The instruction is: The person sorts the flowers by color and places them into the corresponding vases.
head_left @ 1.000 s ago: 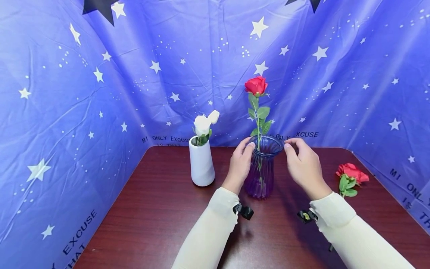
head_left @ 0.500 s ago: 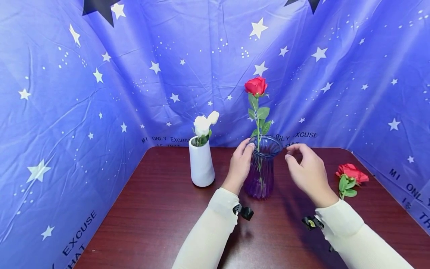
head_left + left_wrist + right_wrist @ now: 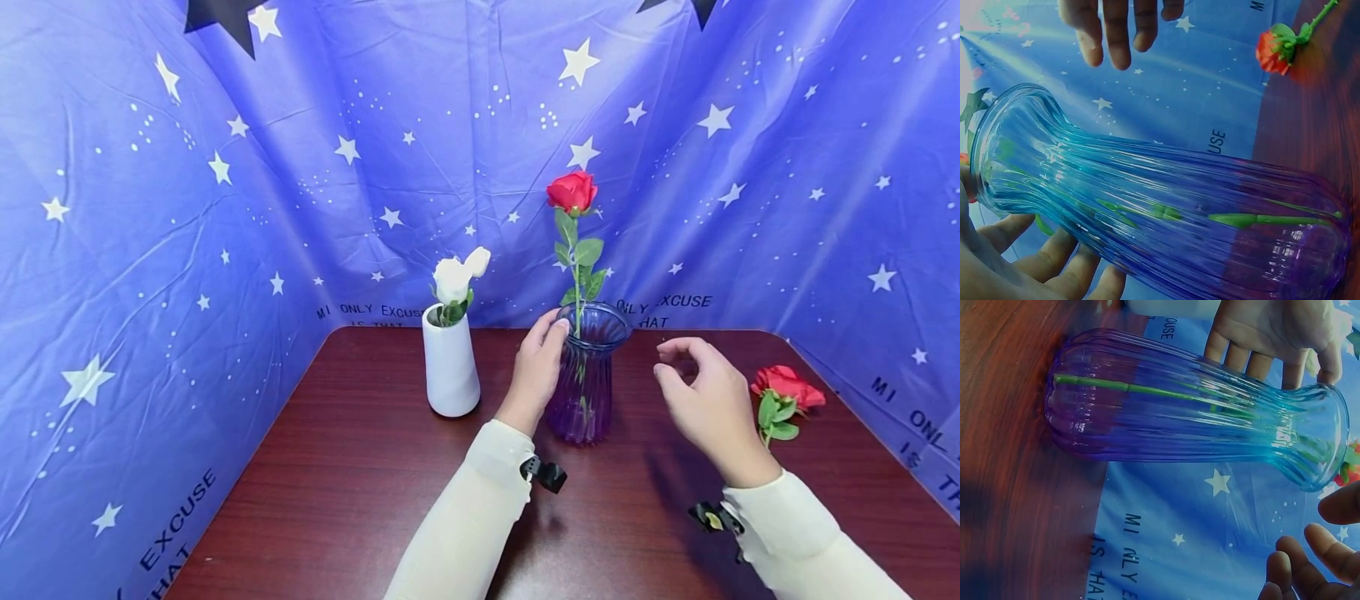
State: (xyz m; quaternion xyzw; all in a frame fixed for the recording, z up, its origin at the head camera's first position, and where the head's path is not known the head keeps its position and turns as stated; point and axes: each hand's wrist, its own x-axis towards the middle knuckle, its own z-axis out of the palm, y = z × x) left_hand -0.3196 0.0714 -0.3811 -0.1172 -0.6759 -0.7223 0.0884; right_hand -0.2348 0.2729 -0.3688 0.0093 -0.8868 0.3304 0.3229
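Observation:
A ribbed glass vase (image 3: 585,400), blue at the flared rim and purple at the base, stands upright on the table. One red rose (image 3: 572,193) rises from it, its green stem (image 3: 1129,386) visible through the glass. My left hand (image 3: 531,375) holds the vase's neck from the left, thumb at the rim and fingers along the far side. To the right of the vase, my right hand (image 3: 712,404) hovers with loosely bent fingers and nothing in them. Beyond that hand lies a second red rose (image 3: 787,387), its lower stem hidden behind the hand and wrist.
Left of the glass vase stands a white vase (image 3: 452,371) with white flowers (image 3: 453,279) in it. The dark red wooden table (image 3: 337,483) meets a blue star-patterned cloth (image 3: 420,125) at the back and sides.
My right hand has drawn away from the vase's rim, moving right and toward me. The left hand, the vase and the roses have stayed put.

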